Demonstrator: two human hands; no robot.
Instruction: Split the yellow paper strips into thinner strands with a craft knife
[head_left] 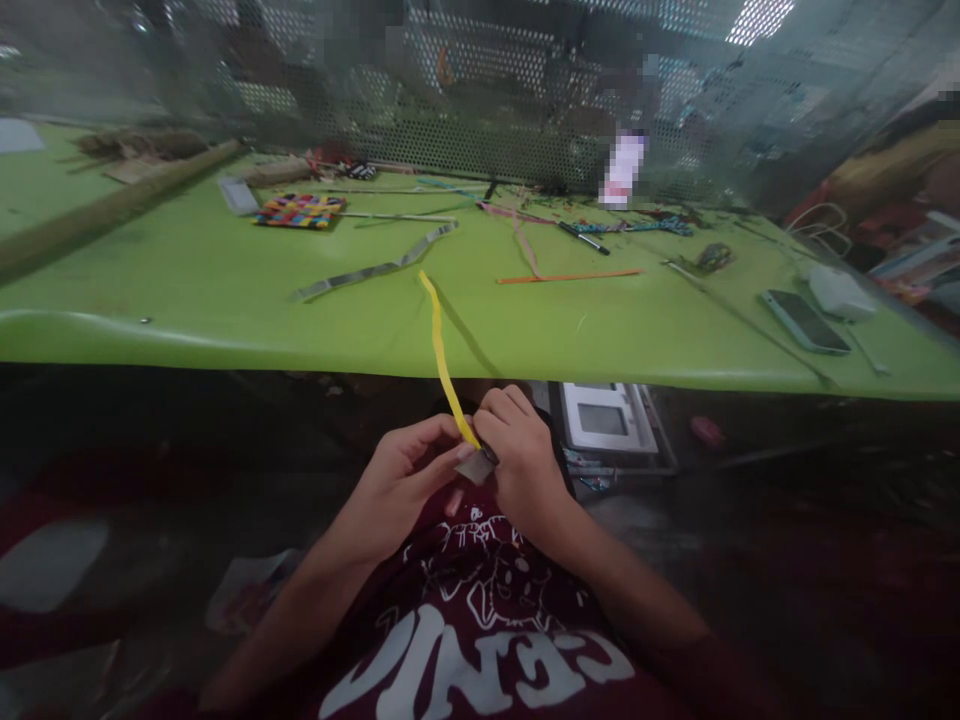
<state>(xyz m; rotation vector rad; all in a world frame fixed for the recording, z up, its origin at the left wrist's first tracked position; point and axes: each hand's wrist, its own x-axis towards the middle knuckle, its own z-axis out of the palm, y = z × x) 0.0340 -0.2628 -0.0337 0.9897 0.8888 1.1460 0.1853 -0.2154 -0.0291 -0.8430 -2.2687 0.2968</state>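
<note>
My left hand (401,475) and my right hand (521,455) meet in front of my chest, below the edge of a green table (225,330). Both pinch the lower end of a long yellow strip (441,350), which rises up over the table edge. A small grey piece (474,466) sits between my fingertips where the strip ends. I cannot tell whether it is joined to the strip.
On the table lie a grey strip (375,268), an orange strip (570,277), a multicoloured woven mat (300,211), a black pen (583,238), a phone (804,321) and a white object (840,291). A long wooden pole (112,208) lies at left. A perforated screen stands behind.
</note>
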